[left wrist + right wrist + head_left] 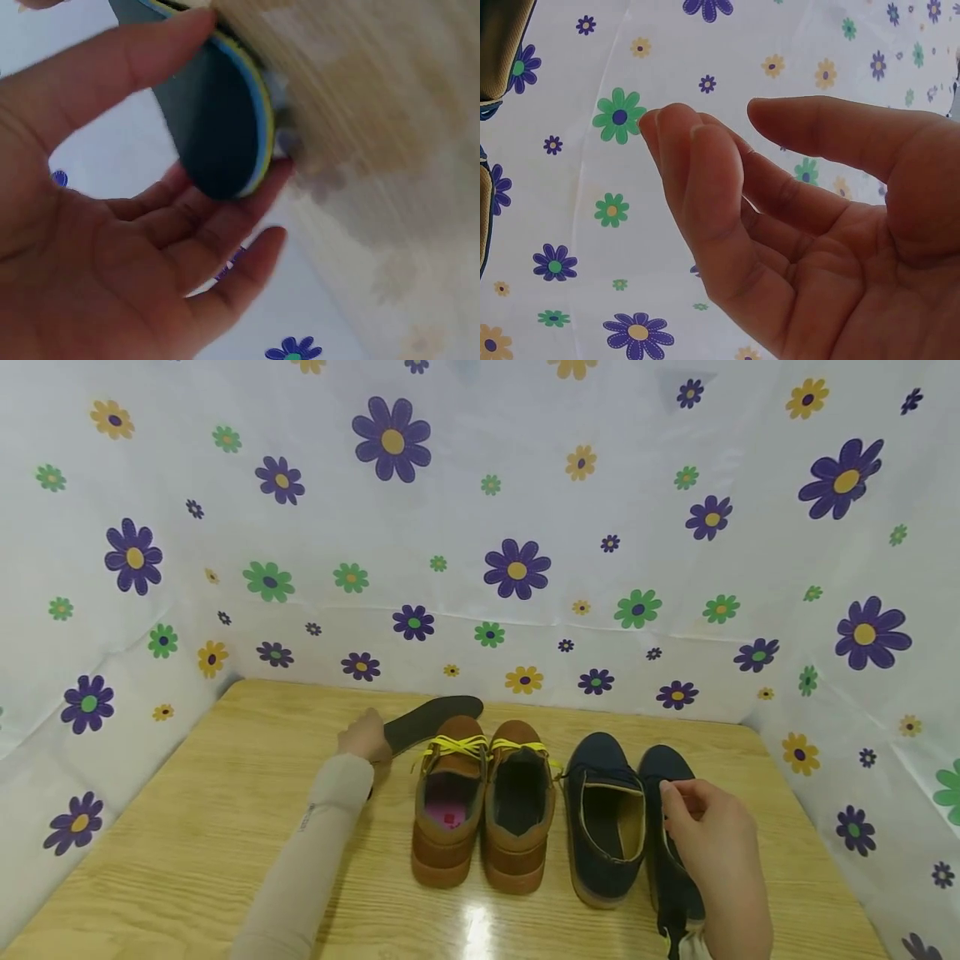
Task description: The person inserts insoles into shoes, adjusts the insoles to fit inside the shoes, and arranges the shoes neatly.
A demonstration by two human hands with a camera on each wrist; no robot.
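My left hand (365, 737) grips the end of a dark shoe insole (429, 720) behind and left of the brown shoes. In the left wrist view the thumb lies on the insole's dark face (217, 124), fingers behind its blue and yellow edge. Beside it stand a left brown shoe (441, 864) with a pink insole inside and a right brown shoe (516, 868), dark inside, both with yellow laces. My right hand (723, 839), loosely curled and holding nothing, hovers over the right navy shoe (666, 764), partly hiding it. The left navy shoe (597, 753) stands next to it.
The shoes stand in a row on a wood-grain table (225, 827), toes toward the back. A white cloth with printed flowers (450, 510) hangs behind the table and along both sides. A dark strap-like piece (672, 927) shows near the right wrist.
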